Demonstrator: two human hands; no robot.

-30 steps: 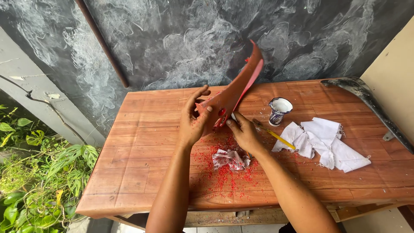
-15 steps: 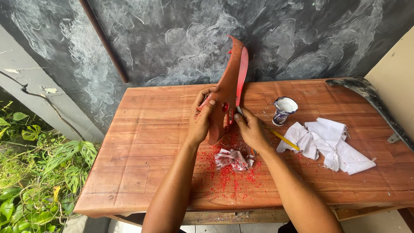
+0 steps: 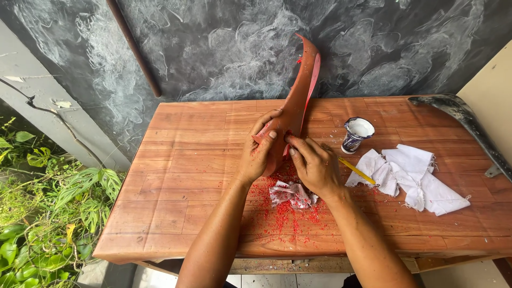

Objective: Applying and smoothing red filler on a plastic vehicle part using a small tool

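A long curved red-brown panel (image 3: 298, 96) stands nearly upright on the wooden table (image 3: 176, 176), its tip pointing up at the wall. My left hand (image 3: 258, 154) grips its lower left edge. My right hand (image 3: 314, 165) presses on its lower right edge and holds a thin yellow stick (image 3: 357, 172) that juts out to the right. Red flakes (image 3: 288, 213) are scattered on the table below the panel. A crumpled stained rag (image 3: 292, 194) lies among them, just under my hands.
A small patterned cup (image 3: 356, 134) stands right of the panel. White cloths (image 3: 416, 178) lie further right. A dark curved part (image 3: 469, 125) rests on the table's right end. A dark rod (image 3: 133, 48) leans on the grey wall. Green plants (image 3: 42, 213) grow at left.
The panel has been swung from a tilt to the right to nearly upright. Both hands have stayed at its lower end.
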